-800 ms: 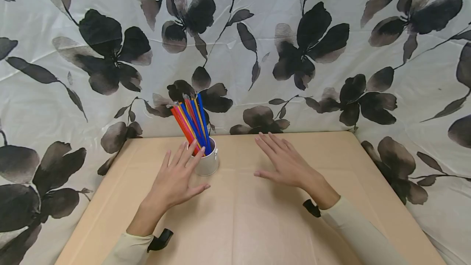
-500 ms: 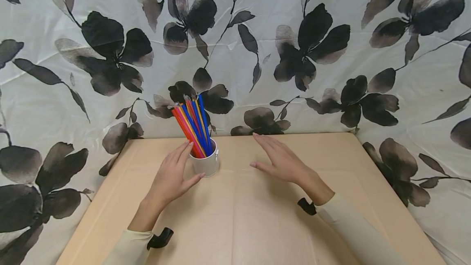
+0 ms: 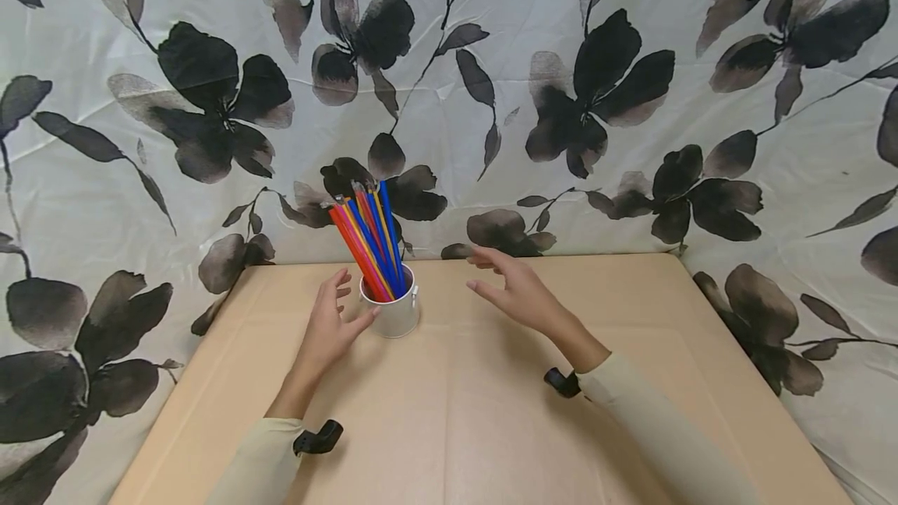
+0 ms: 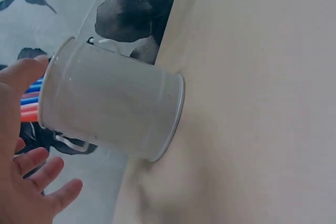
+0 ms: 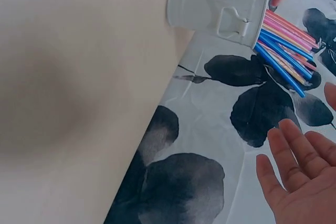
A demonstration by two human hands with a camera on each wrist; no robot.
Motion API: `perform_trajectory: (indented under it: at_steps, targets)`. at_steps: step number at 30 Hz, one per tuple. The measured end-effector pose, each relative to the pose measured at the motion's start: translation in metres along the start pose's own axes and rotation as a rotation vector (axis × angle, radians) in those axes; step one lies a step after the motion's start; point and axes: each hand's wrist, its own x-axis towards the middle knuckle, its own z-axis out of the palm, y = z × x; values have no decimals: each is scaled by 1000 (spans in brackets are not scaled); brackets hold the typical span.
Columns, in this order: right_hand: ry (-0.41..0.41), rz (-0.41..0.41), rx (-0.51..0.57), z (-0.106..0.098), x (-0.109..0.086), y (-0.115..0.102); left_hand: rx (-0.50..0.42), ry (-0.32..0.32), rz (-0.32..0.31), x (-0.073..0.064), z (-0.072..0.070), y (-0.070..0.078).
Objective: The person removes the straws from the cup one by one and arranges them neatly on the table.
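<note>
A small white metal pail (image 3: pixel 397 319) stands upright near the far edge of the table. Several coloured pencils (image 3: pixel 366 240), in red, pink, yellow and blue, lean out of it toward the left. My left hand (image 3: pixel 328 333) hovers at the pail's left side, fingers spread and loosely bent. In the left wrist view its thumb is by the rim of the pail (image 4: pixel 113 98), and I cannot tell whether it touches. To the right of the pail, my right hand (image 3: pixel 522 294) is held above the table, palm turned inward, holding nothing. The right wrist view shows its fingers (image 5: pixel 294 153) apart from the pencils.
The tan table (image 3: pixel 449 411) has a faint crease down its middle. Behind and beside it hangs a white cloth (image 3: pixel 477 100) with dark flower prints. A black band with a small device (image 3: pixel 319 438) sits at each wrist.
Both hands have turned from palm-down to palms facing inward. The right hand has moved left toward the pail, and the left hand's fingers have bent beside it. Pail and pencils stay put.
</note>
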Motion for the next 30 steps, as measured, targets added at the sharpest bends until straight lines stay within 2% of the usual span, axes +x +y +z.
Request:
perform_trajectory:
  at_steps: [5,10,17,26,30]
  targets:
    - [4,17,65,6,11,0,-195,-31,-91,7,8,-10]
    - [-4,29,85,12,22,-1,-320,-54,-112,14,15,-13]
    - [-26,43,111,19,31,-4,-368,-68,-127,18,23,-9]
    - [-40,55,187,32,43,-7,-425,-58,-138,9,17,22]
    - [-37,68,222,39,50,-9,-479,-62,-142,8,19,22]
